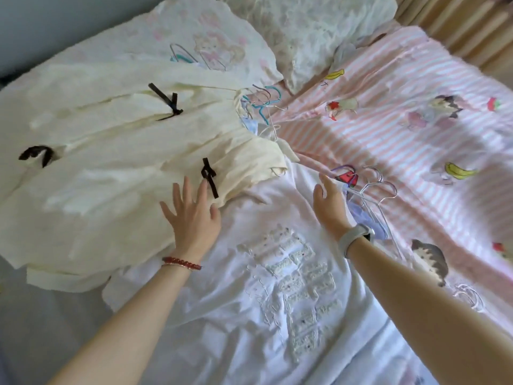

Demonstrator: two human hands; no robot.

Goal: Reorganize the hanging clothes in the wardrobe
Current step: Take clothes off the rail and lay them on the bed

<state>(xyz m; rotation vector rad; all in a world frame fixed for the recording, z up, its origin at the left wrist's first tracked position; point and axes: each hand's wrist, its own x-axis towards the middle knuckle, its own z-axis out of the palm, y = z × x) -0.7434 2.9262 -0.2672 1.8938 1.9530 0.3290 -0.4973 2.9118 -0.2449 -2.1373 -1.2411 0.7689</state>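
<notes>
Head view: cream crinkled dress with black ribbon bows [116, 151] lies over white embroidered garment [277, 301] on pink striped cartoon bedsheet [402, 107]
Left hand [191, 218]: fingers spread, flat on dress
Right hand [330, 201]: fingers loose, beside silver wire hangers [377, 187]

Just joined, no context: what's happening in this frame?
A person is sorting clothes laid out on a bed. The left hand rests flat, fingers spread, on a cream garment with black bows. The right hand reaches, open, toward a bunch of wire hangers at the neck of a white embroidered garment. Neither hand grips anything.
</notes>
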